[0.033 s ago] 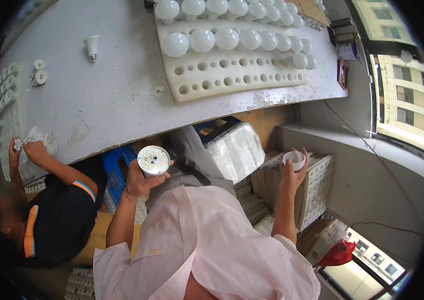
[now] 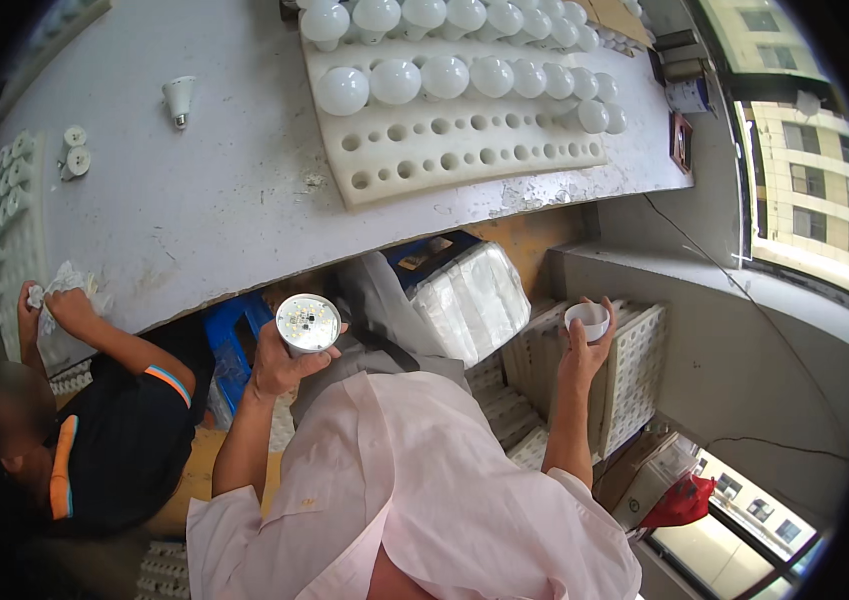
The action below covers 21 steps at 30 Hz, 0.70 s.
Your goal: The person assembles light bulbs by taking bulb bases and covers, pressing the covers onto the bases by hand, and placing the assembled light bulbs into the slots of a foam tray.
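Note:
My left hand (image 2: 277, 368) is wrapped round an LED bulb body (image 2: 309, 324); its round, flat top faces up and shows a board with small yellow chips. Apart from it, on the right, my right hand (image 2: 581, 362) grips a white bulb cover (image 2: 586, 323) shaped like a small bowl, hollow side up. Both hands are held in front of the near edge of the workbench (image 2: 215, 220). On the bench ahead, a white foam tray (image 2: 475, 172) carries rows of finished-looking round bulbs (image 2: 395, 82), with bare holes in its nearer rows.
A single bulb body (image 2: 180, 100) stands on the bench. At left, a co-worker (image 2: 125, 430) handles crumpled white material (image 2: 70, 285) beside another loaded tray (image 2: 15, 200). Under the bench are a blue stool (image 2: 235, 345) and a wrapped silvery bundle (image 2: 475, 305). Foam trays (image 2: 635, 380) lean at right.
The bench and its trays sit slightly further left and higher in the picture. Both hands keep the same hold and nearly the same place.

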{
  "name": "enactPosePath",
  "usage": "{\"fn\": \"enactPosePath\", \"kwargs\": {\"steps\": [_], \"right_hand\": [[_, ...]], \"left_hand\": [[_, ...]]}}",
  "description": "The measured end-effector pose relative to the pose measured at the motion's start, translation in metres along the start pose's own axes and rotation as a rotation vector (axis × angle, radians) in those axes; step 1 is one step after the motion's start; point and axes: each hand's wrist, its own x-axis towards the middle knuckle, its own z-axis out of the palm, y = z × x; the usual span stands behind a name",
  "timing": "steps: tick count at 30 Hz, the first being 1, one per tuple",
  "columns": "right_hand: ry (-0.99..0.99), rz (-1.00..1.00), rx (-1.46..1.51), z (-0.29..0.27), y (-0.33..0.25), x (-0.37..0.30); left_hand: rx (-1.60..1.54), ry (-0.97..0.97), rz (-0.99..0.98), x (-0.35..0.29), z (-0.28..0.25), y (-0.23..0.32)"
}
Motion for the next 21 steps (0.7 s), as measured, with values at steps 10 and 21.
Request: {"fn": "enactPosePath", "kwargs": {"steps": [10, 21], "right_hand": [[-0.113, -0.004, 0.065, 0.021, -0.010, -0.006], [-1.106, -0.281, 0.116, 0.137, -0.093, -0.006]], "left_hand": [[0.183, -0.140, -0.029, -0.017, 0.018, 0.005], [0.428, -0.274, 0.161, 0.017, 0.052, 0.067]]}}
